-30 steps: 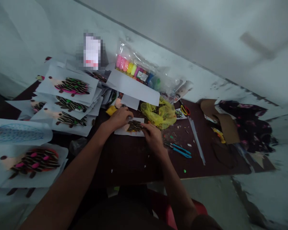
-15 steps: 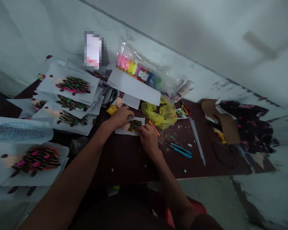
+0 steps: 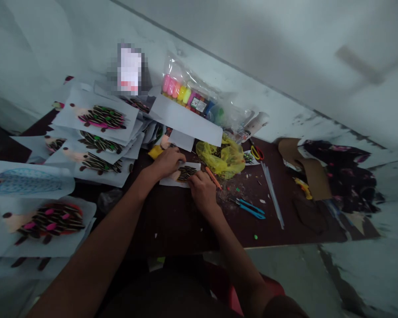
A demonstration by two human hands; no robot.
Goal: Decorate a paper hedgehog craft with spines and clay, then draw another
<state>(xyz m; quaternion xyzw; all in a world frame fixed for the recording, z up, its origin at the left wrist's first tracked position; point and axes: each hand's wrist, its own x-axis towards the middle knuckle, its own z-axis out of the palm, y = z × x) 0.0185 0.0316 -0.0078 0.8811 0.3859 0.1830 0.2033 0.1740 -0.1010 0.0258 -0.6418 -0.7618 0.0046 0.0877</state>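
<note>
A small white sheet with a hedgehog picture [image 3: 187, 171] lies on the dark table in front of me. The hedgehog has a pale face and a body of dark and light strips, with some yellow at its lower edge. My left hand [image 3: 170, 162] curls over the sheet's left side, its fingers bent down on the paper and holding it. At the sheet's right side, my right hand [image 3: 204, 189] has its fingertips closed together at the hedgehog's lower edge. Anything between those fingertips is too small to make out. An orange stick [image 3: 213, 178] lies just right of that hand.
Stacked hedgehog pictures [image 3: 102, 117] cover the left side. Behind the hands are a yellow plastic bag [image 3: 223, 159] and a clear bag of colourful clay [image 3: 185, 95]. To the right lie blue snips [image 3: 250, 208], scissors [image 3: 257, 152], clear glue sticks [image 3: 272, 194] and a yellow tool [image 3: 303, 188].
My right hand has shifted slightly left along the hedgehog's lower edge. My left hand and the sheet stay in nearly the same place.
</note>
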